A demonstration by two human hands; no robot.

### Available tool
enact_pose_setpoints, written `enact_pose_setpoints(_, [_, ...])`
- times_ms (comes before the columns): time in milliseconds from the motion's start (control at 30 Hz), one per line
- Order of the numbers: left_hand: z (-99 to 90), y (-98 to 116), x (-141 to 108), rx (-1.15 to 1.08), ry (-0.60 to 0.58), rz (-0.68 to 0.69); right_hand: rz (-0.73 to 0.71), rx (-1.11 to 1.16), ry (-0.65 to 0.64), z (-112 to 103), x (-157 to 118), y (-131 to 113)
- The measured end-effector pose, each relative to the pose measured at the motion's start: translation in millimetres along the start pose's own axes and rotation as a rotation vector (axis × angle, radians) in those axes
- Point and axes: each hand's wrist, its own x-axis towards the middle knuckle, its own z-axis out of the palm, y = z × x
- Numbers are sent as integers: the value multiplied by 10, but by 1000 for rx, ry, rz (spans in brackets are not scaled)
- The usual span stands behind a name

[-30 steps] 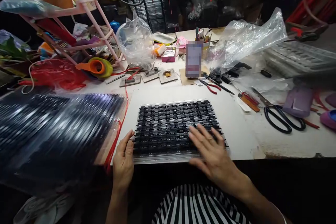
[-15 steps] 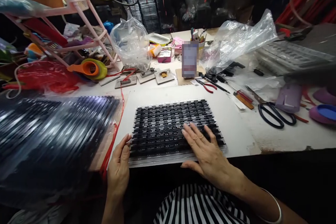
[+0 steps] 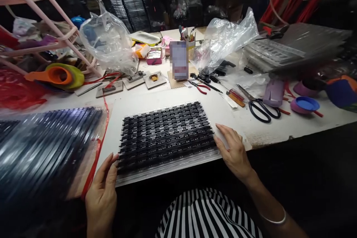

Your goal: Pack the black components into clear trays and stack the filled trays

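A clear plastic tray [image 3: 173,166] filled with rows of black parts [image 3: 167,130] lies on the white work surface near its front edge. At the tray's left edge is my left hand [image 3: 103,189], its fingertips and thumb on the rim. My right hand [image 3: 234,150] is at the right edge, thumb and fingertips against the side, fingers a little apart. The tray seems to be gripped between both hands.
Stacked trays of black strips [image 3: 52,145] stand at the left beside red ribbon [image 3: 105,115]. Scissors [image 3: 260,109], pliers [image 3: 200,87] and a purple roll [image 3: 273,93] lie at the right. Behind are metal blocks [image 3: 111,88], plastic bags [image 3: 108,41] and a pink rack [image 3: 48,5].
My right hand has moved off the top of the black parts to the tray's right edge. My left hand stays at the left edge. The view has turned to the right.
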Motion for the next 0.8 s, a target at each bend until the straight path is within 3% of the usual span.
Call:
enact_pose_setpoints(167, [-42, -66, -86, -120, 19, -105, 11, 94, -6, 54, -42, 17])
enact_pose_setpoints(467, [-26, -130, -105, -76, 22, -25, -5, 80, 37, 68, -100, 10])
enact_pose_setpoints(633, [-80, -73, -123, -112, 3, -52, -8, 107, 3, 49, -108, 16])
enact_pose_setpoints(800, [-237, 21, -283, -190, -73, -168, 161, 213, -94, -130, -275, 55])
